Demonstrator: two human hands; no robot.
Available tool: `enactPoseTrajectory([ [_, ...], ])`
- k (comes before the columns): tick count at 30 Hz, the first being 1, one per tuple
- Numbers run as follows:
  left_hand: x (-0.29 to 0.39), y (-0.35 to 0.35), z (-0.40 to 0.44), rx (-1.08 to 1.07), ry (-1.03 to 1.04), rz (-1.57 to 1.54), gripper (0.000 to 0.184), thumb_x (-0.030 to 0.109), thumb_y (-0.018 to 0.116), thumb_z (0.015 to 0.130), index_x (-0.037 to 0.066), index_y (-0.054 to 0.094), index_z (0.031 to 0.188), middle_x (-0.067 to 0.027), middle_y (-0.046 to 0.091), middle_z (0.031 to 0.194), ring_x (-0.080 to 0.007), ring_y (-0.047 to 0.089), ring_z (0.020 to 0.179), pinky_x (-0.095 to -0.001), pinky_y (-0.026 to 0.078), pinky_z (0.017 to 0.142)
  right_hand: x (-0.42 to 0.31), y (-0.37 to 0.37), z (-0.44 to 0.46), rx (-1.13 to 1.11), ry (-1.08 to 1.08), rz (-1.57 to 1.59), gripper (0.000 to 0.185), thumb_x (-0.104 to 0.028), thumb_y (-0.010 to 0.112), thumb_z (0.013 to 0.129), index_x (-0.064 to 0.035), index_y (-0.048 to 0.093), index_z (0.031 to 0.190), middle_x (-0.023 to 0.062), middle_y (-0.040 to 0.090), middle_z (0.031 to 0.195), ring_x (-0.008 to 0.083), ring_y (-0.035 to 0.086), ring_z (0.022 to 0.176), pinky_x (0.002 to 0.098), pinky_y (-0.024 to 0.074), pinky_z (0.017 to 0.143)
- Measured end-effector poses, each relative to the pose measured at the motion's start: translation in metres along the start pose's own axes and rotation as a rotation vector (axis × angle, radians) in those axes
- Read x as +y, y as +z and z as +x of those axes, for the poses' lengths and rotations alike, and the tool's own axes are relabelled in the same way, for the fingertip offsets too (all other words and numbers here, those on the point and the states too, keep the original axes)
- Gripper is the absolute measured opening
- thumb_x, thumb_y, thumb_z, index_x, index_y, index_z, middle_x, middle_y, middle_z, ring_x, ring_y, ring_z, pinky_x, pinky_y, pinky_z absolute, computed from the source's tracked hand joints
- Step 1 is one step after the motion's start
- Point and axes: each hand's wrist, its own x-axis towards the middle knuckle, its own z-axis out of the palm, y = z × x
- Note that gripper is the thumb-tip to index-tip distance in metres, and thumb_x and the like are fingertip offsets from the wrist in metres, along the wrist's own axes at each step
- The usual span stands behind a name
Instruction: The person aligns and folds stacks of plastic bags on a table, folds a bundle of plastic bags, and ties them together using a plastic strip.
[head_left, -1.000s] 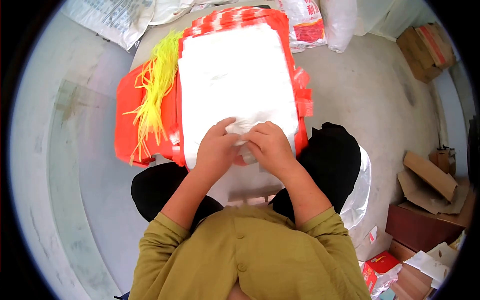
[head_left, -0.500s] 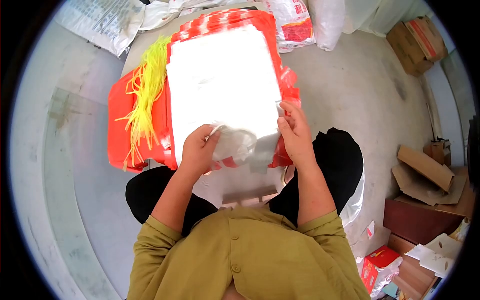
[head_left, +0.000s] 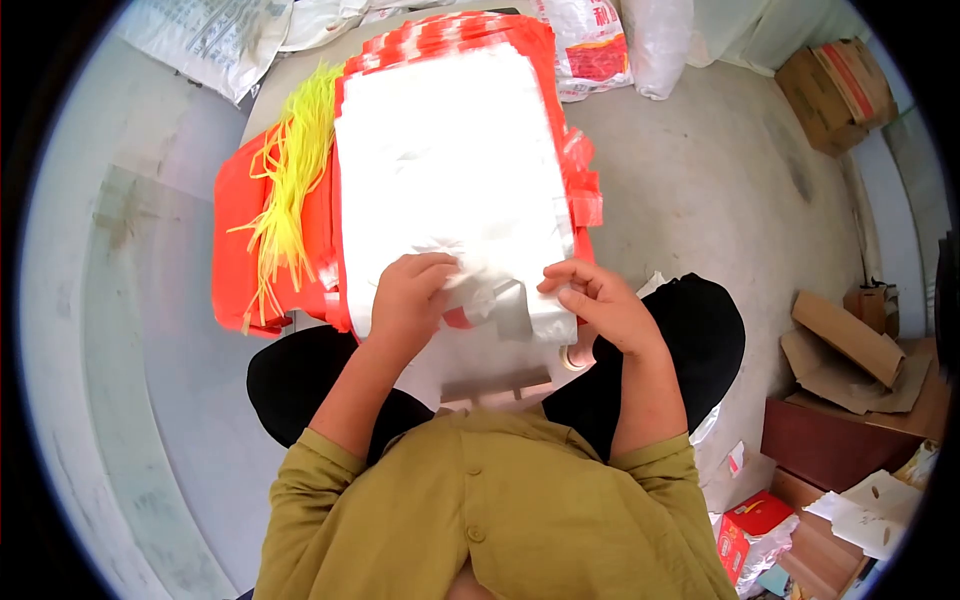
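White stack (head_left: 450,160), one yellow bunch (head_left: 292,180), two hands (head_left: 408,305) (head_left: 615,308)

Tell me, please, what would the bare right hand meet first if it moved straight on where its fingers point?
The right hand would probably meet the rectangular, white plastic-like sheet; whether they touch now is unclear.

The white-and-red bag (head_left: 590,60) shows a red 利; other print is illegible.

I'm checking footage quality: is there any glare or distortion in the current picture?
Head view: the white stack looks overexposed, with much of its surface detail washed out; head view again: fisheye distortion bows the surroundings within black corners.
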Motion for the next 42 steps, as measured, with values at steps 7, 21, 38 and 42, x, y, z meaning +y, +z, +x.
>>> enactPoseTrajectory([
  [7,0.010,0.000,-0.010,-0.088,0.056,0.187,0.035,-0.001,0.075,0.071,0.012,0.075,0.103,-0.0038,0.072,0.123,-0.0285,0.066,0.105,-0.0436,0.050,0.093,-0.023,0.030,0.018,0.065,0.006,0.114,0.039,-0.010,0.058,0.105,-0.0042,0.059,0.143,0.0054,0.068,0.134,0.0106,0.061,0.111,0.0280,0.0505,0.095],
  [21,0.007,-0.001,-0.016,-0.083,0.057,0.194,0.032,0.014,0.083,0.069,0.014,0.074,0.100,-0.0055,0.071,0.127,-0.0294,0.065,0.115,-0.0461,0.048,0.097,-0.032,0.069,0.070,0.055,-0.158,0.116,0.051,0.001,0.040,0.104,-0.0041,0.048,0.154,0.0093,0.058,0.149,0.0186,0.064,0.119,0.0315,0.0539,0.100],
  [38,0.007,0.000,-0.024,-0.025,0.036,0.191,0.033,0.006,0.075,0.073,0.015,0.077,0.105,-0.0018,0.062,0.093,-0.0251,0.063,0.095,-0.0390,0.050,0.083,-0.015,0.079,0.091,0.346,-0.731,-0.721,0.042,0.007,0.056,0.094,-0.0009,0.063,0.135,0.0154,0.066,0.136,0.0337,0.063,0.126,0.0427,0.0514,0.106],
  [42,0.008,0.000,-0.024,-0.017,0.045,0.210,0.032,0.006,0.074,0.073,0.016,0.077,0.103,-0.0023,0.060,0.091,-0.0254,0.061,0.092,-0.0374,0.050,0.080,-0.015,0.083,0.092,0.364,-0.797,-0.954,0.050,0.006,0.065,0.083,-0.0047,0.065,0.133,0.0118,0.071,0.123,0.0349,0.063,0.118,0.0458,0.0484,0.104],
])
